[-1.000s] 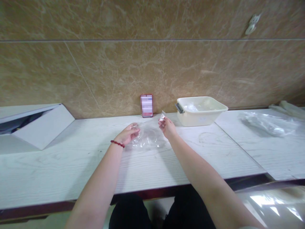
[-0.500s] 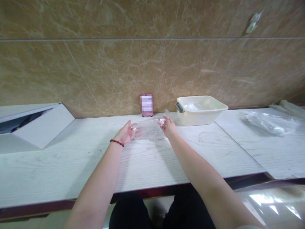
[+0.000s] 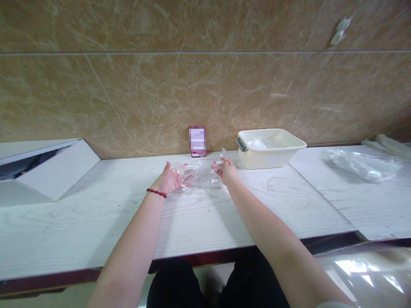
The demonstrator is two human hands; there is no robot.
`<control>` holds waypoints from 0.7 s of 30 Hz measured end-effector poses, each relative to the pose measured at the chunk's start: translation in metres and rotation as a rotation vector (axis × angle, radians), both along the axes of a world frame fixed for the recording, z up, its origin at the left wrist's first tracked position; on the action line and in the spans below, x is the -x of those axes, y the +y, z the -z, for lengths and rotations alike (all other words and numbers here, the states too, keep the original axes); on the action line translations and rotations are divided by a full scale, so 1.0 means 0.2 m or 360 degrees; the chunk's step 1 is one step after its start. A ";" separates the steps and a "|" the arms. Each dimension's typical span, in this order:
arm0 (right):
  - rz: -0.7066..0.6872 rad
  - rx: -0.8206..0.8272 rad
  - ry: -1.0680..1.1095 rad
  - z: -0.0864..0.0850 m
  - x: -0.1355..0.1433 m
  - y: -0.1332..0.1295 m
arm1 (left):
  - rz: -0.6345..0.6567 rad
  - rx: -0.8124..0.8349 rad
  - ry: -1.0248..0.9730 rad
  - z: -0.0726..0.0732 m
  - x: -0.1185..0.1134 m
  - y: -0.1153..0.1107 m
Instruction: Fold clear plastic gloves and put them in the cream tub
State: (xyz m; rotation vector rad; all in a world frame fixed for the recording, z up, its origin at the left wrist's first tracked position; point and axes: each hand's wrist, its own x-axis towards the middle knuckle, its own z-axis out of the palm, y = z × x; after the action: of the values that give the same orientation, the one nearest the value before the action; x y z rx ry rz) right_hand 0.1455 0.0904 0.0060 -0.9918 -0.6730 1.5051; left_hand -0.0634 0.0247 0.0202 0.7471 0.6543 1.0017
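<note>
One second on, no longer pinching the bag (image 3: 204, 174) with the left hand (image 3: 169, 180) but propping it on spread fingers, perhaps inside; holding its other end over the surface (image 3: 205, 226) with the right hand (image 3: 227, 171).

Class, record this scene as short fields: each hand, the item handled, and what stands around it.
Item handled: clear plastic bag, crinkled
Left hand: open, thumb raised, fingers inside or behind the film (cannot tell which)
Right hand: pinching the bag's other side
Left wrist: red beaded bracelet
Behind bag: smartphone propped against marbled wall
Right of smartphone: cream plastic bin holding clear plastic
Far left: white box
</note>
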 end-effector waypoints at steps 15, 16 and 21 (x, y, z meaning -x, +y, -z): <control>-0.0008 0.0068 0.0202 0.04 -0.01 0.03 | -0.0186 0.0271 0.0694 0.03 -0.06 -0.01; -0.0048 0.0096 0.0188 0.03 -0.01 0.02 | -0.0265 0.0260 0.0739 0.04 -0.07 0.00; -0.0527 0.0225 -0.0162 -0.02 -0.03 -0.04 | -0.0500 0.0200 0.0714 0.04 -0.15 0.04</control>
State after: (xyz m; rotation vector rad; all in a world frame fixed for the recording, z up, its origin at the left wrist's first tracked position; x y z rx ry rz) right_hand 0.1507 0.0819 0.0105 -1.1090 -0.8435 1.8201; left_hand -0.0335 0.0319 0.0112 0.7784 1.2426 1.0732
